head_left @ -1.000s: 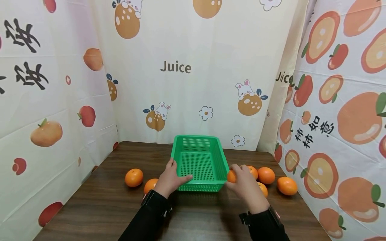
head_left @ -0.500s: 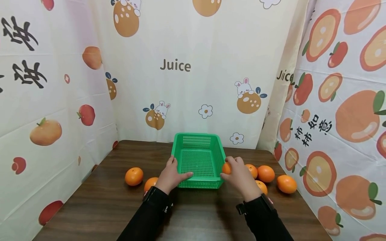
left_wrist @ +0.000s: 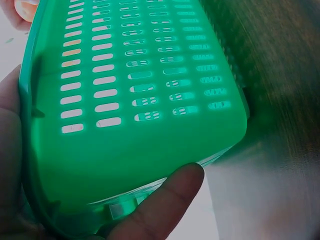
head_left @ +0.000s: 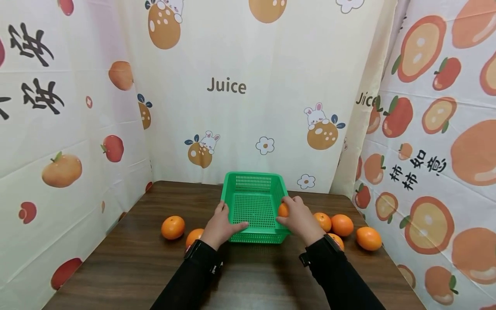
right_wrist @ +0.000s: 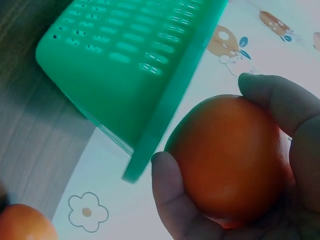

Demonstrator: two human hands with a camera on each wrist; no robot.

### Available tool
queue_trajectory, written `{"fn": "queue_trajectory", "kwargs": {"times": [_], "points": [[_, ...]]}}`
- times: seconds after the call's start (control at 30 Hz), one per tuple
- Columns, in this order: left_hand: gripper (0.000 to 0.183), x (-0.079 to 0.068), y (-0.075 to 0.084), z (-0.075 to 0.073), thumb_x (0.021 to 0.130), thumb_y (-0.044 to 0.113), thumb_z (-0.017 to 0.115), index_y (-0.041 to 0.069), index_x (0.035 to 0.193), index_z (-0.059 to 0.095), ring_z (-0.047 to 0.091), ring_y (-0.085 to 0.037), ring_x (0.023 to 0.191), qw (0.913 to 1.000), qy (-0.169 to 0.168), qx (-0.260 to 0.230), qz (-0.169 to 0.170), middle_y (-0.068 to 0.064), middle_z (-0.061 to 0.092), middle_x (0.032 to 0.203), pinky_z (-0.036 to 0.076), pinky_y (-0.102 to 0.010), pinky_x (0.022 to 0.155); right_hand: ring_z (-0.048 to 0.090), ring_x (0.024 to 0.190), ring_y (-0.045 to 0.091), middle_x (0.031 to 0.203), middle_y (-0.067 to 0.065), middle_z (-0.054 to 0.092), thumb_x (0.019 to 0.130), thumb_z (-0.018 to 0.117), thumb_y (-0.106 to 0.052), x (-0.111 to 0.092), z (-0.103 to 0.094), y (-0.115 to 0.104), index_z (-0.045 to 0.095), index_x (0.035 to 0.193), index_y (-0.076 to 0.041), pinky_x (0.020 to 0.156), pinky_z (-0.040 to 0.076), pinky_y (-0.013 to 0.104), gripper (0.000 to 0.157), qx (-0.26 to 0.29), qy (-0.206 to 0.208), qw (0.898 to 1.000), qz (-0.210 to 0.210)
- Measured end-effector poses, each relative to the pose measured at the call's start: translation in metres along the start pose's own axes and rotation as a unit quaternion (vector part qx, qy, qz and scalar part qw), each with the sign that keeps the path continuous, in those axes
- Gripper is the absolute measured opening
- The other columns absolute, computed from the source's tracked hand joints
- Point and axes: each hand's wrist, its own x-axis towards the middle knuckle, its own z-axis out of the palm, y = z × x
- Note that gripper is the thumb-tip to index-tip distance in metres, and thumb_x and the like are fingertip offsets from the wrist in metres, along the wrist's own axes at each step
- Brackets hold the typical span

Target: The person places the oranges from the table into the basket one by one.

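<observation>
We saw the right hand [head_left: 300, 219] with its thumb and fingers spread as wide as the held orange [right_wrist: 230, 160] and curled round it; the fruit sat between them, over or just beside the right rim of the green basket [head_left: 255, 231] (we could not tell which). The left hand [head_left: 220, 228] held the basket's near left corner, thumb stretched rightward from the other fingers. The right wrist view showed us digits on opposite sides of the fruit, where the head view gave only a slice. From the head, though, we counted four loose oranges [head_left: 369, 239] right of the right fingers and two oranges [head_left: 172, 227] left of the left fingers.
</observation>
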Motion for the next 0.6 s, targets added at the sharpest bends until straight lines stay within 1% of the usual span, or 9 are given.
{"fn": "queue_trajectory", "kwargs": {"times": [0.13,0.37,0.6], "points": [[0.118,0.001,-0.001,0.000,0.087,0.068,0.078,-0.003,0.166,0.027,0.037,-0.044,0.156,1.0000,-0.003,0.003,0.002,-0.018,0.012,0.179,0.043,-0.060,0.120,0.062,0.088,0.028,0.134,0.024,0.054,0.093,0.084,-0.029,0.005,0.003,0.000,0.058,0.147,-0.011,0.075,0.055,0.038,0.063,-0.001,-0.007,1.000,0.001],[0.116,0.003,-0.001,0.000,0.088,0.066,0.079,-0.002,0.167,0.026,0.037,-0.043,0.157,1.0000,-0.003,0.002,0.000,-0.018,0.012,0.179,0.042,-0.060,0.121,0.060,0.085,0.027,0.129,0.023,0.053,0.093,0.083,-0.028,0.015,0.009,0.002,0.058,0.146,-0.011,0.072,0.052,0.035,0.062,0.003,-0.015,1.000,-0.006],[0.120,0.004,-0.003,0.000,0.085,0.070,0.079,-0.001,0.167,0.027,0.037,-0.043,0.157,1.0000,-0.002,0.001,-0.004,-0.016,0.012,0.180,0.042,-0.060,0.121,0.058,0.082,0.026,0.127,0.021,0.055,0.092,0.084,-0.031,0.023,0.015,0.001,0.058,0.148,-0.012,0.071,0.049,0.034,0.064,-0.028,-0.031,0.999,-0.014]]}}
